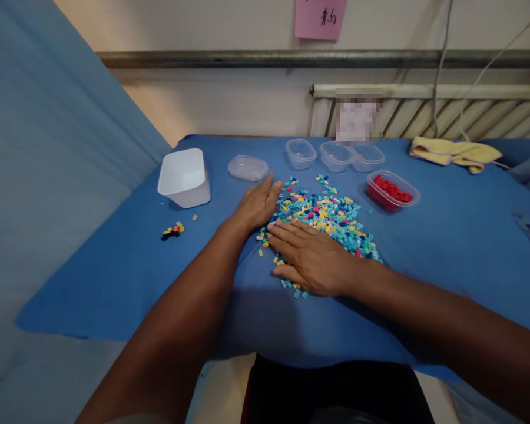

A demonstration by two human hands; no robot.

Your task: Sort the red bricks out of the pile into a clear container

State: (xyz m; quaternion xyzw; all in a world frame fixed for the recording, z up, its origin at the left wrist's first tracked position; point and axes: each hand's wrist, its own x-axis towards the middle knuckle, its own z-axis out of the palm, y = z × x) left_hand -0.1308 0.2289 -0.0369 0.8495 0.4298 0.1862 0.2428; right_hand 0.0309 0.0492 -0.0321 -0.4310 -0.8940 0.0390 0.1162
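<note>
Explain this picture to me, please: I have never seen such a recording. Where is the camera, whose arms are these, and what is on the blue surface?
The camera sits on a person's head, looking forward and down, so both arms are the wearer's own. The left hand and the right hand lie flat and open against a pile of small coloured bricks, holding nothing. The pile rests on a table under a blue cloth. Behind it stand three empty clear tubs, a clear lid and a tub of red pieces. To the left are a white tub and a few stray dark and orange pieces. A yellow cloth lies far right.
</note>
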